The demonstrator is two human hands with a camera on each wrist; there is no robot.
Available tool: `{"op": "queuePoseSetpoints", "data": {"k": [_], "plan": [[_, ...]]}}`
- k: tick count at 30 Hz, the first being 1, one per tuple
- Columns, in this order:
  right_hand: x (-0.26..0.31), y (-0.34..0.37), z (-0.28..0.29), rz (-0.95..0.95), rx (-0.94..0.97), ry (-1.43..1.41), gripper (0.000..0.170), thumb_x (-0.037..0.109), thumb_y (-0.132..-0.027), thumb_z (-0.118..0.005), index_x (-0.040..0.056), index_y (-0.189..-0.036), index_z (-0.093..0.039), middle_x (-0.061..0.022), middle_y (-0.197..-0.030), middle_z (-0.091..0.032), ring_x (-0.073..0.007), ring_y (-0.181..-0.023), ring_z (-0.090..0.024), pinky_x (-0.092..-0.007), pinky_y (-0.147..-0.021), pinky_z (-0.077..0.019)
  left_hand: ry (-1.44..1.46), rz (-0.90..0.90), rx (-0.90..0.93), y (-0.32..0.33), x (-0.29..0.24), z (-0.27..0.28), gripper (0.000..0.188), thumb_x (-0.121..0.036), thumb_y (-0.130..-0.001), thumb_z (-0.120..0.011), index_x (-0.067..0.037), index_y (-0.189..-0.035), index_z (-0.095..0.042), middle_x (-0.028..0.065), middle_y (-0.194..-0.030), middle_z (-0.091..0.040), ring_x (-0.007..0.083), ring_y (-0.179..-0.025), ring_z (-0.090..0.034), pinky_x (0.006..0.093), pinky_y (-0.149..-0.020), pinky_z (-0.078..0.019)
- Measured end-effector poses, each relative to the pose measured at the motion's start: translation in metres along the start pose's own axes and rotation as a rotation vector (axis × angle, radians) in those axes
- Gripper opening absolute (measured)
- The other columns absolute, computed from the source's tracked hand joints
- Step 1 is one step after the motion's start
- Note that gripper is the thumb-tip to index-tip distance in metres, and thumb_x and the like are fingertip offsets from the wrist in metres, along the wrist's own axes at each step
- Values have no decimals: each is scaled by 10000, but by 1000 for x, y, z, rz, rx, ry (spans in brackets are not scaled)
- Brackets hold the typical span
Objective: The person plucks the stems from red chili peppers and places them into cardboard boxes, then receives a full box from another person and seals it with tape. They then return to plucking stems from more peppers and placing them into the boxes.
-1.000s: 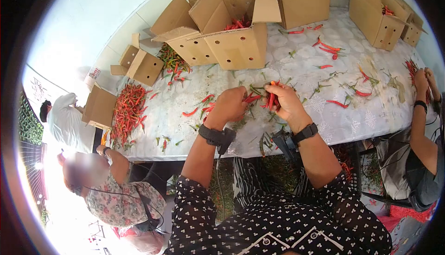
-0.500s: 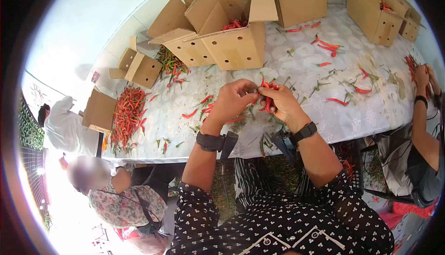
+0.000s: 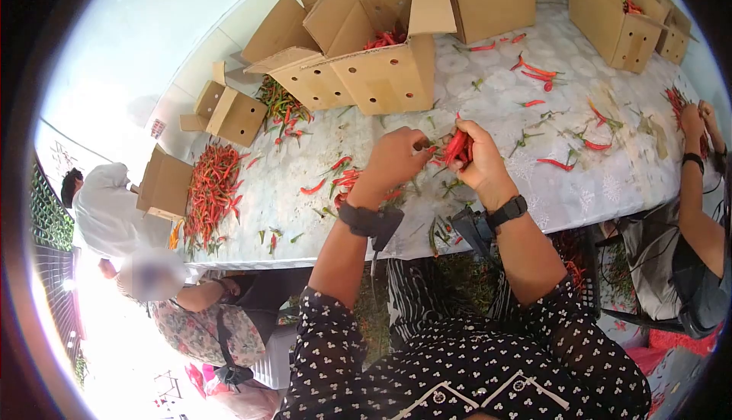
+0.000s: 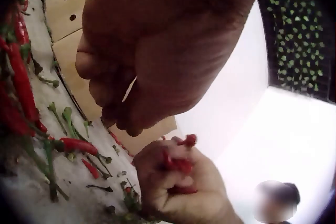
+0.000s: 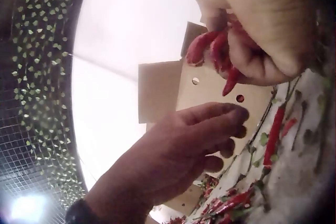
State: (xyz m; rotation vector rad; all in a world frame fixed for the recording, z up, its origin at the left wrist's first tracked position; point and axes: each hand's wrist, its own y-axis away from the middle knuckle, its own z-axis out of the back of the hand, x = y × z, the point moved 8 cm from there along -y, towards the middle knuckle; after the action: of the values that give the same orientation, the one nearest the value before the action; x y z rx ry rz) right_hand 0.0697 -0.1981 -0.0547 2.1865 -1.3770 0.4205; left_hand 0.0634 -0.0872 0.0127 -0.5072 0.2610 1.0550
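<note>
Several red chillies [image 3: 457, 148] are gripped in my right hand [image 3: 483, 164], above the table. In the right wrist view their tips [image 5: 219, 50] poke out between the curled fingers of the right hand [image 5: 262, 29]. My left hand [image 3: 395, 162] is just left of the bunch, its fingers bent and thumb near the index finger. The left wrist view shows the left hand [image 4: 163, 50] above the right hand [image 4: 184, 187]; no chilli is visible in its fingers. Loose red chillies [image 3: 313, 188] and green stems [image 3: 436, 234] lie on the table around both hands.
Cardboard boxes [image 3: 389, 84] stand along the back, some holding chillies. A large chilli pile [image 3: 212, 191] lies at the left, beside another box [image 3: 165, 183]. People sit at the left [image 3: 206, 328] and right [image 3: 705, 222]. The patterned tablecloth [image 3: 488, 99] carries scattered chillies.
My left hand, earlier touching the bunch, has drawn slightly back to the left. The right hand has turned, showing more of its red chillies. The person at the left has leaned lower.
</note>
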Motion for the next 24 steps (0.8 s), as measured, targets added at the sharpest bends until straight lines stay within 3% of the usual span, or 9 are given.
{"op": "queuePoseSetpoints", "data": {"k": [3, 7, 10, 12, 13, 15, 18, 22, 24], "plan": [[2, 0, 1, 12, -39, -23, 154, 240, -826, -576, 114, -769, -507, -51, -607, -562, -167, -500, -554, -241, -341, -333, -223, 23, 56, -7, 1, -21, 214, -153, -704, -622, -40, -886, -610, 160, -786, -612, 333, -759, -592, 399, -670, -453], [1, -2, -3, 2, 26, -10, 150, 237, -819, -592, 118, -781, -509, -40, -627, -555, -150, -494, -535, -233, -337, -326, -146, 42, 111, -11, 10, -31, 214, -144, -729, -603, -47, -919, -599, 174, -802, -610, 348, -786, -590, 404, -671, -456], [-2, 0, -4, -43, 32, -36, 137, 213, -819, -590, 104, -787, -514, -39, -637, -556, -131, -480, -524, -220, -329, -322, 11, 64, -46, -7, 13, -9, 164, -141, -772, -585, -30, -893, -592, 137, -753, -618, 285, -741, -610, 364, -639, -462], [-3, 0, -7, -59, 50, -53, 129, 202, -818, -590, 95, -797, -519, -39, -639, -557, -125, -477, -523, -212, -327, -318, 472, 401, 4, 3, 38, -7, 141, -154, -833, -554, -18, -864, -576, 63, -733, -608, 174, -692, -594, 294, -611, -460], [-4, 1, -9, -73, 70, -66, 122, 190, -816, -589, 87, -806, -525, -39, -641, -558, -118, -475, -522, -203, -325, -314, 470, 401, 4, 6, 38, -3, 141, -154, -833, -554, -18, -864, -576, 63, -733, -608, 174, -692, -594, 294, -611, -460], [-6, 2, -12, -90, 81, -48, 115, 181, -814, -590, 82, -805, -531, -35, -641, -557, -111, -469, -517, -197, -328, -313, 894, 474, -35, 14, 39, -3, 133, -162, -863, -535, -33, -860, -568, 4, -743, -576, 80, -665, -530, 229, -600, -436], [-12, 4, -14, -97, 95, 46, 108, 168, -807, -599, 73, -809, -547, -28, -643, -558, -101, -459, -509, -195, -337, -325, 1006, 457, -107, 18, 29, 2, 102, -150, -870, -524, -56, -866, -563, -6, -767, -572, 67, -642, -500, 221, -598, -426], [-19, 7, -17, -83, 119, 264, 112, 151, -791, -626, 58, -827, -576, -22, -652, -568, -87, -454, -502, -219, -356, -355, 894, 416, -108, 17, 25, 4, 108, -145, -859, -539, -43, -857, -572, -11, -752, -561, 55, -660, -491, 211, -616, -416], [-22, 9, -20, -88, 134, 305, 119, 140, -785, -633, 51, -844, -581, -24, -660, -575, -87, -459, -506, -227, -368, -367, 655, 340, -202, 16, 19, 14, 121, -144, -849, -551, -27, -847, -581, -16, -740, -551, 57, -666, -483, 211, -630, -408]]}}
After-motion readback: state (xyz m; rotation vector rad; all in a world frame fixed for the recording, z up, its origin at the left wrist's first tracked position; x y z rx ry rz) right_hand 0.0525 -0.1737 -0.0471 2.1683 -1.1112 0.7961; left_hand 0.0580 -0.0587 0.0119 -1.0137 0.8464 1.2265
